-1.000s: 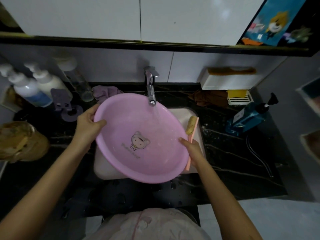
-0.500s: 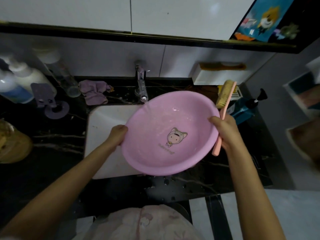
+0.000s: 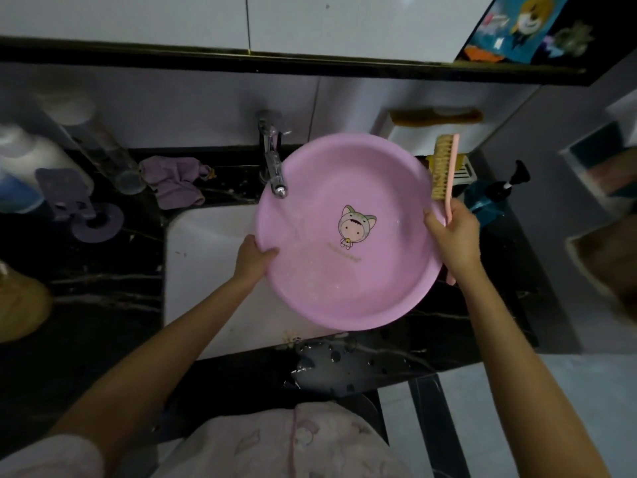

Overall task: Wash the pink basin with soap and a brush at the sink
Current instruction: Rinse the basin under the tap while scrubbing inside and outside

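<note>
stretching from edge to edge, the black veined counter (image 3: 103,288) is dim, and its left end is cut off and blurred — the white pump bottles (image 3: 24,167) there are too soft to make out. the white rectangular sink (image 3: 206,270) is set into it; its right part is hidden behind the pink basin (image 3: 344,277). the basin is round, smooth plastic, held tilted above the sink's right side with its inside facing the camera, a cartoon figure in a cat hood printed on its bottom. both forearms reach up from the bottom of the frame, hands apart on opposite sides of the rim. the left hand (image 3: 253,258) grips the left rim, thumb inside the bowl, fingers hidden behind it. the right hand (image 3: 455,236) clamps the right rim and the brush (image 3: 443,170) together — thumb on the inner wall, the other fingers out of sight. the brush has a thin pink handle, its lower end poking out below the hand beside the rim, and a tan bristle block that stands upright above the hand. the chrome tap (image 3: 274,167) overlaps the basin's upper left edge, and a faint stream of water runs from it onto the inner wall. a crumpled purple cloth (image 3: 172,181) lies on the counter left of the tap.
</note>
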Demonstrator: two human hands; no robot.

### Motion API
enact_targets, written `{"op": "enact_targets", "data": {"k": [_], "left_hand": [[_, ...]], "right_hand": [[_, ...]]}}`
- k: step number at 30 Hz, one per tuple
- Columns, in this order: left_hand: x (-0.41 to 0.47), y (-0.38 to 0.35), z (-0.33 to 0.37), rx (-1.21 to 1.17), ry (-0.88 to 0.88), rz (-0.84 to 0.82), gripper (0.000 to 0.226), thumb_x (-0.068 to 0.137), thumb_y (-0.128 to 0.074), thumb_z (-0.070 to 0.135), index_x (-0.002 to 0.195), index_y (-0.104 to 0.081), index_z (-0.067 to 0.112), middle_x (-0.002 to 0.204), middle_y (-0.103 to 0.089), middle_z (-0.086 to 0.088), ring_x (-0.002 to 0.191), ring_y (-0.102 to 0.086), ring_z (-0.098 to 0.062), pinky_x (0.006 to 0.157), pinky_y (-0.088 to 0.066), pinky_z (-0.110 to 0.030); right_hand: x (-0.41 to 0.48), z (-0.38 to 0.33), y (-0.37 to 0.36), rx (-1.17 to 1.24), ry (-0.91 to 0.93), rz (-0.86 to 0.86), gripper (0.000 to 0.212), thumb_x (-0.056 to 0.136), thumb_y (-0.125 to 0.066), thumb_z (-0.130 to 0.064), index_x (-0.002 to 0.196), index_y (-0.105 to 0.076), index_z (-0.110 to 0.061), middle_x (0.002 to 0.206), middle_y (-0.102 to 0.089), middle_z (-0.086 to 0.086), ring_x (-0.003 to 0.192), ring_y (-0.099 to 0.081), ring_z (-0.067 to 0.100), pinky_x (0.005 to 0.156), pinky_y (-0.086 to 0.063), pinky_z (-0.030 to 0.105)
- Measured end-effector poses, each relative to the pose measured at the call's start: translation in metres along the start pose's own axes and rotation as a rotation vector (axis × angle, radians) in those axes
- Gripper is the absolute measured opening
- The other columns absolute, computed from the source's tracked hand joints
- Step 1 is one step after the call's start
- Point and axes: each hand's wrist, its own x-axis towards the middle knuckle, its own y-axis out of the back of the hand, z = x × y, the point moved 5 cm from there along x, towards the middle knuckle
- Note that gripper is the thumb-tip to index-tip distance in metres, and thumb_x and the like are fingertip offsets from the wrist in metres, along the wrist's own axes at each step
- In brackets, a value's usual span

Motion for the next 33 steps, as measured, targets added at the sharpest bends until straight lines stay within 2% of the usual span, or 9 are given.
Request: {"op": "enact_targets", "data": {"k": [3,5,8,12,18,21,25,30,33], "left_hand": [[-0.008,0.003,0.008,0.023,-0.051,0.046,0.050,0.058,-0.061,0.029,0.096,-0.051,-0.001,0.092,-0.054,-0.014,0.085,-0.053,-0.024,0.066,-0.040,-0.032],[-0.010,0.007,0.010,0.022,-0.091,0.098,0.055,0.060,-0.060,0.028,0.101,-0.053,-0.008,0.092,-0.055,-0.015,0.084,-0.053,-0.023,0.067,-0.041,-0.032],[-0.014,0.017,0.008,0.025,-0.105,0.160,0.031,0.077,-0.066,0.009,0.099,-0.054,-0.009,0.090,-0.057,-0.017,0.085,-0.056,-0.027,0.066,-0.043,-0.032],[-0.031,0.035,0.012,-0.032,-0.088,0.208,0.010,0.080,-0.059,0.000,0.088,-0.053,0.001,0.077,-0.054,-0.008,0.078,-0.054,-0.023,0.058,-0.039,-0.025],[-0.065,0.081,0.020,-0.135,-0.082,0.276,0.010,0.078,-0.054,-0.005,0.083,-0.056,0.004,0.082,-0.057,-0.012,0.075,-0.053,-0.022,0.059,-0.042,-0.028],[-0.085,0.102,0.038,-0.183,-0.109,0.317,0.016,0.078,-0.052,-0.007,0.089,-0.057,0.002,0.082,-0.057,-0.011,0.073,-0.054,-0.023,0.062,-0.044,-0.029],[-0.109,0.125,0.062,-0.200,-0.122,0.356,0.017,0.079,-0.052,-0.006,0.074,-0.053,0.010,0.073,-0.055,-0.005,0.065,-0.053,-0.019,0.053,-0.042,-0.026],[-0.130,0.137,0.083,-0.182,-0.158,0.363,0.017,0.078,-0.053,-0.005,0.072,-0.053,0.010,0.073,-0.057,-0.010,0.061,-0.055,-0.020,0.042,-0.042,-0.020],[-0.138,0.139,0.088,-0.191,-0.193,0.377,0.012,0.078,-0.055,-0.007,0.080,-0.055,0.005,0.073,-0.058,-0.012,0.062,-0.055,-0.022,0.043,-0.044,-0.019]], "right_hand": [[-0.001,0.015,-0.004,-0.090,-0.034,0.026,0.030,0.091,-0.058,-0.021,0.114,-0.057,-0.001,0.093,-0.059,0.007,0.081,-0.055,0.017,0.066,-0.040,0.024],[-0.001,0.021,-0.008,-0.135,-0.040,0.021,0.032,0.092,-0.058,-0.022,0.114,-0.056,0.002,0.094,-0.061,0.010,0.081,-0.054,0.017,0.068,-0.039,0.025],[-0.001,0.029,-0.014,-0.186,-0.060,-0.013,0.031,0.092,-0.057,-0.022,0.111,-0.056,0.003,0.094,-0.060,0.012,0.078,-0.054,0.019,0.066,-0.038,0.025],[-0.001,0.037,-0.032,-0.187,-0.114,-0.116,0.029,0.093,-0.055,-0.024,0.105,-0.057,0.003,0.090,-0.058,0.010,0.077,-0.054,0.020,0.064,-0.038,0.026],[-0.017,0.051,-0.078,-0.031,-0.241,-0.302,0.034,0.097,-0.049,-0.035,0.093,-0.061,-0.004,0.084,-0.059,0.008,0.073,-0.056,0.021,0.052,-0.038,0.022],[-0.029,0.055,-0.109,0.084,-0.327,-0.373,0.034,0.097,-0.046,-0.038,0.099,-0.062,-0.008,0.089,-0.063,0.006,0.077,-0.061,0.017,0.064,-0.048,0.024],[-0.040,0.049,-0.151,0.118,-0.393,-0.502,0.043,0.098,-0.041,-0.042,0.114,-0.061,-0.007,0.103,-0.064,0.009,0.093,-0.061,0.023,0.086,-0.050,0.035],[-0.048,0.041,-0.190,0.193,-0.455,-0.587,0.042,0.097,-0.044,-0.040,0.108,-0.063,-0.004,0.094,-0.064,0.010,0.084,-0.059,0.024,0.075,-0.047,0.030],[-0.049,0.031,-0.203,0.259,-0.475,-0.599,0.038,0.096,-0.045,-0.046,0.101,-0.062,-0.013,0.088,-0.064,0.006,0.079,-0.060,0.021,0.073,-0.046,0.029]]}}
